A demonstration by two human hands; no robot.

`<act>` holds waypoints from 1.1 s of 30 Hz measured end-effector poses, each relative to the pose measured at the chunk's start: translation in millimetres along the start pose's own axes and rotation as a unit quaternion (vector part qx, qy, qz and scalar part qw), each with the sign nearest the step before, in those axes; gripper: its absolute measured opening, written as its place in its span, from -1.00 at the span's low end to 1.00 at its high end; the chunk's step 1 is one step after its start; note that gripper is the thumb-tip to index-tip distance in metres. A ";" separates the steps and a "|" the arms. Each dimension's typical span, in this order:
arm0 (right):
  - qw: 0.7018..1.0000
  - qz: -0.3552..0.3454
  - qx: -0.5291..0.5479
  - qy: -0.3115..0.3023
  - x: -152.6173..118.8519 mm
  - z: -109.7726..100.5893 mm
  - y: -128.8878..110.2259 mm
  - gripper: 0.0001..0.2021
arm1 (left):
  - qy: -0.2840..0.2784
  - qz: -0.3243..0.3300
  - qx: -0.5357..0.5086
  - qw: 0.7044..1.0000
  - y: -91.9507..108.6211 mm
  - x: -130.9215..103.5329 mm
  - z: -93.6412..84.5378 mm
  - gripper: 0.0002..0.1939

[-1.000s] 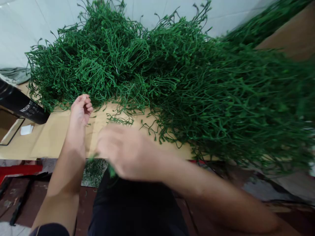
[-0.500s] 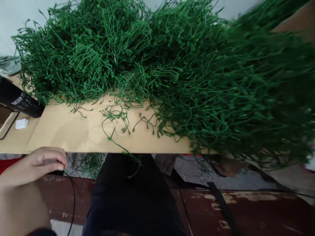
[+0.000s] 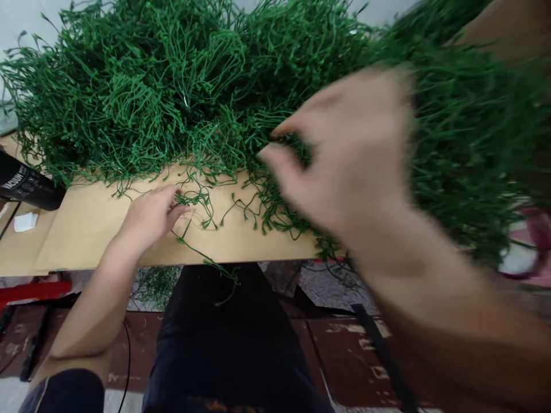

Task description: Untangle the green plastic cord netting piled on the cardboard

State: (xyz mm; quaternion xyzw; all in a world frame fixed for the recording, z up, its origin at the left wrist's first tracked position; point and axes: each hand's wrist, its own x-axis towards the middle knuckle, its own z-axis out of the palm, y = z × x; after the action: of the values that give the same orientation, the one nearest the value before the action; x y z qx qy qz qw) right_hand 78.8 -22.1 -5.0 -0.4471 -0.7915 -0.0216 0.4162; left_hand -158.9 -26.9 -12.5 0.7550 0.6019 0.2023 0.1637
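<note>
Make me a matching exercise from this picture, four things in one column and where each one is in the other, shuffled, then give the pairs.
Things
1. left hand
2. right hand
3. black cylinder
4. white block

Places
A. lying at the far left edge of the table
B. raised and blurred, fingertips at the big green heap
C. on the cardboard, touching a loose green strand
D. just below the black cylinder

Pairs: 1-C, 2-B, 3-A, 4-D

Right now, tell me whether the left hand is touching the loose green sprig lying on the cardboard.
Touching. The head view shows the left hand flat on the cardboard, its fingertips meeting the loose green sprig, with no gap visible.
</note>
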 end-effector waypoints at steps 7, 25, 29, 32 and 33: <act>0.971 0.138 0.042 -0.191 -3.3 73.0 -29.6 -0.79 | 0.042 0.046 -0.083 0.995 -3.6 35.0 8.6 -0.90; 0.868 0.325 0.368 -0.078 14.3 91.1 -1.4 -0.67 | -0.023 -0.002 -0.284 0.958 16.8 69.5 19.1 -0.77; 0.883 0.303 0.347 -0.087 14.8 89.2 -2.5 -0.69 | -0.005 0.004 -0.262 0.965 10.5 75.7 27.3 -0.78; 0.890 0.281 0.348 -0.082 13.9 90.8 -2.6 -0.75 | 0.005 -0.026 -0.312 0.950 5.3 82.8 36.3 -0.74; 0.894 0.278 0.342 -0.079 13.3 92.0 -2.0 -0.77 | 0.007 -0.045 -0.336 0.941 4.2 84.6 39.2 -0.72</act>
State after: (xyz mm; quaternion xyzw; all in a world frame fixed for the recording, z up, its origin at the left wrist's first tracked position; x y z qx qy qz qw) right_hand 15.1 23.3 -55.4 -0.4793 -0.6242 0.4020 0.4681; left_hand -119.3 54.5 -35.1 0.6267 0.5335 0.3903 0.4125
